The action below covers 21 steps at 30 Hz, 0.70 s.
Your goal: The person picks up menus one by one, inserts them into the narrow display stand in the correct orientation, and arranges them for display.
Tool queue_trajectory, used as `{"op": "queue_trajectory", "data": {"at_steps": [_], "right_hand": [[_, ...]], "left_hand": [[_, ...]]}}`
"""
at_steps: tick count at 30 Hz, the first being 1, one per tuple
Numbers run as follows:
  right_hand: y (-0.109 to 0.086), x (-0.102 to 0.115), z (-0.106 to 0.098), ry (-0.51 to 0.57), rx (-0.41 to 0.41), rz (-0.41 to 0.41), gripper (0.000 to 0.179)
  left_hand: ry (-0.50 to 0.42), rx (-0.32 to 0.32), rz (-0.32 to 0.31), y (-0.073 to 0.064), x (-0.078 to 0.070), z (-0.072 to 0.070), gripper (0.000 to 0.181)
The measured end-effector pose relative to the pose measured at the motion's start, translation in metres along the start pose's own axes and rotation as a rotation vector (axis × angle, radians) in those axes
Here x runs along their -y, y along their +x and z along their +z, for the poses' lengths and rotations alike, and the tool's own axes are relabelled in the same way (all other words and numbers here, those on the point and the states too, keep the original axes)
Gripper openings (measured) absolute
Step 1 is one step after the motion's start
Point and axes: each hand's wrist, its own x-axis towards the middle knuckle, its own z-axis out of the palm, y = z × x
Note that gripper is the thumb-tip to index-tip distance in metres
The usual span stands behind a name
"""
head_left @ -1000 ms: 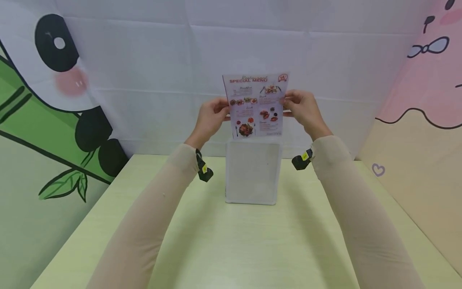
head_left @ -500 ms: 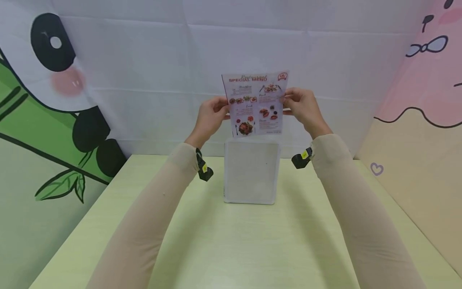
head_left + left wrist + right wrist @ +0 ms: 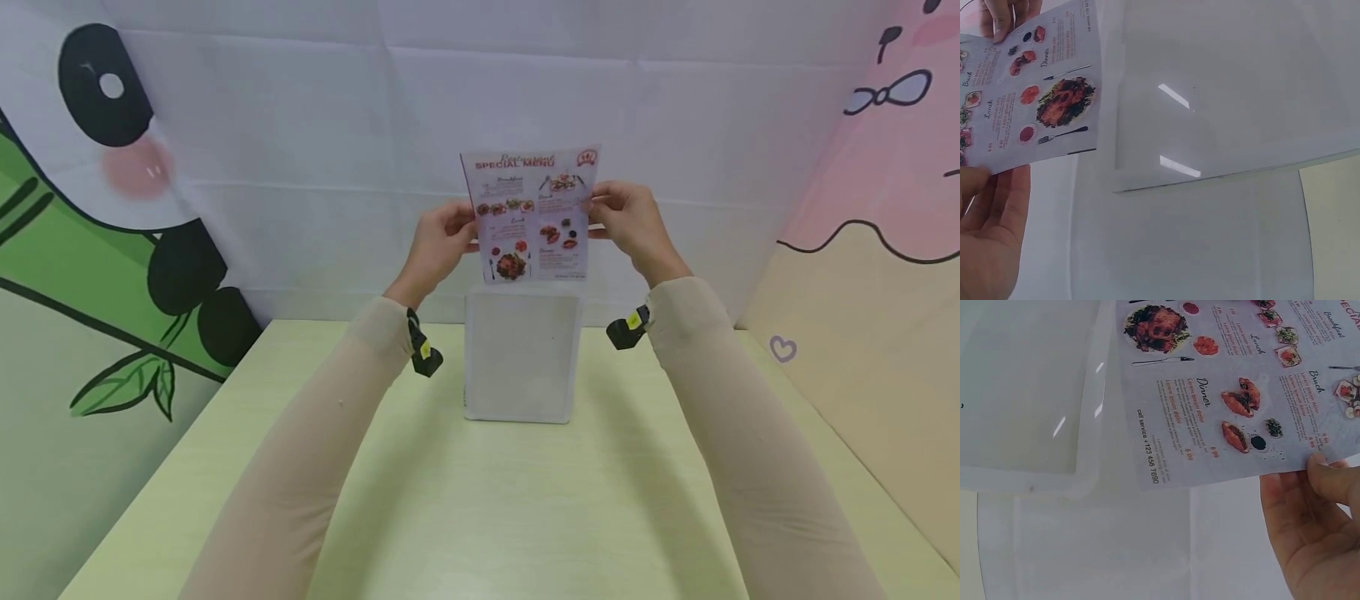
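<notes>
Curving slightly — menu [image 3: 533,218], red title [image 3: 515,165], printed dishes [image 3: 512,266]

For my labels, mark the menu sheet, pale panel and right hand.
Menu sheet [image 3: 531,217]: head view, printed face.
Pale panel [image 3: 522,357]: head view, middle of its face.
Right hand [image 3: 1317,532]: right wrist view, middle of the hand.

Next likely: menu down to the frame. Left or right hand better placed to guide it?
Left, marginally: in the head view the left hand grips the menu slightly lower, nearer the frame, than the right hand. Both pinch opposite side edges, so I'd probably use both.
</notes>
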Motion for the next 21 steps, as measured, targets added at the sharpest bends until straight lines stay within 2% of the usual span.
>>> {"op": "queue_trajectory", "data": {"at_steps": [6, 11, 21], "right_hand": [[0.0, -0.003, 0.0, 0.037, -0.008, 0.025, 0.024], [-0.001, -0.008, 0.001, 0.053, 0.008, 0.029, 0.027], [-0.004, -0.02, 0.004, -0.013, 0.074, 0.056, 0.031]], "left_hand": [[-0.018, 0.061, -0.077, -0.005, 0.01, 0.002, 0.021], [-0.021, 0.052, -0.088, -0.006, 0.014, 0.002, 0.02], [-0.007, 0.058, -0.105, -0.004, 0.011, 0.001, 0.021]]}}
